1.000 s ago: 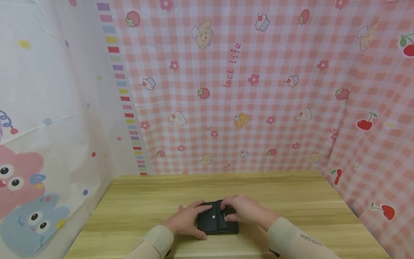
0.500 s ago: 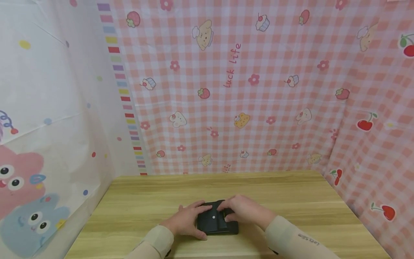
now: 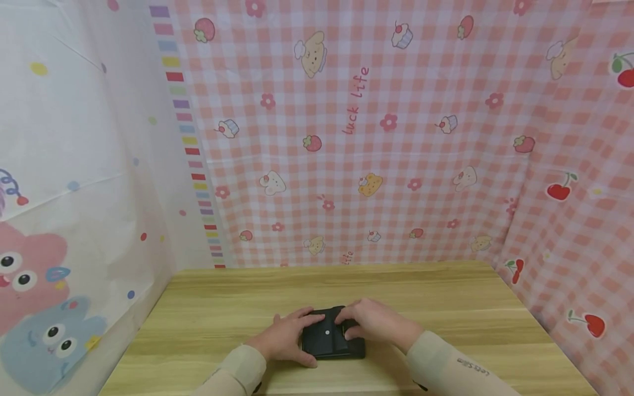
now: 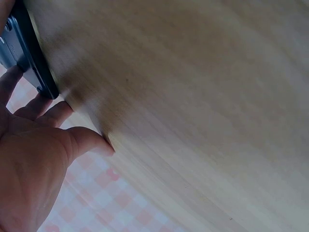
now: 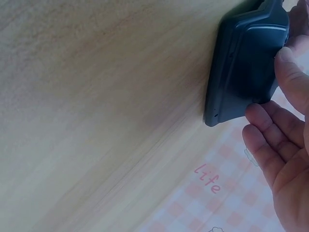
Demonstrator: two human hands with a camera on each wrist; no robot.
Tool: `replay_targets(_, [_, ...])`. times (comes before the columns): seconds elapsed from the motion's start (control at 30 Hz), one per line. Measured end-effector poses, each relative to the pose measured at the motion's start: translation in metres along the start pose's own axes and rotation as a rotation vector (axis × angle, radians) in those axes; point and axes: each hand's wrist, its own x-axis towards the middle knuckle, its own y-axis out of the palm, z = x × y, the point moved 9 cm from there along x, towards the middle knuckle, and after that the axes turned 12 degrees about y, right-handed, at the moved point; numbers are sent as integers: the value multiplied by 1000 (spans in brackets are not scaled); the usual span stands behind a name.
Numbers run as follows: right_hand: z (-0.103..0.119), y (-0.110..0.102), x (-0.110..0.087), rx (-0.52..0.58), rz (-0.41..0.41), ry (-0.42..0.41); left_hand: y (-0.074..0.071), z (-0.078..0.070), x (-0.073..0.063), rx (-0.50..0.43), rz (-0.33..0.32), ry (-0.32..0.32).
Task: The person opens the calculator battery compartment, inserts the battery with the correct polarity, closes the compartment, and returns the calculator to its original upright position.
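A flat black device (image 3: 319,338) with a small white round spot and a raised middle section lies on the wooden table; its exact kind is unclear. My left hand (image 3: 287,335) holds it from the left, thumb at the near edge and fingers over the far part. In the left wrist view, fingers of the left hand (image 4: 29,154) touch the device's edge (image 4: 36,53). My right hand (image 3: 373,322) works at the raised section with index finger and thumb, a yellow speck beside the thumb. In the right wrist view, the right hand's (image 5: 285,159) thumb touches the device (image 5: 251,67).
Wood-grain table (image 3: 223,297) surrounds the device. Behind it hangs a pink checked cloth (image 3: 292,214) with printed figures. A white printed cloth (image 3: 99,209) closes the left side, and a cherry-print cloth (image 3: 594,247) the right.
My right index finger has shifted slightly left along the raised section, then a little back right. My left hand and the device stay in place.
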Motion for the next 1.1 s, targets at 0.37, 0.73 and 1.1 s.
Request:
replay_targets(0.37, [0, -3, -3, 17, -20, -16, 1, 2, 0, -2, 3, -11])
replay_targets(0.73, [-2, -6, -4, 77, -30, 7, 0, 0, 0, 4, 2, -3])
replay_targets(1.1, [-2, -7, -3, 87, -35, 15, 1, 2, 0, 2, 2, -12])
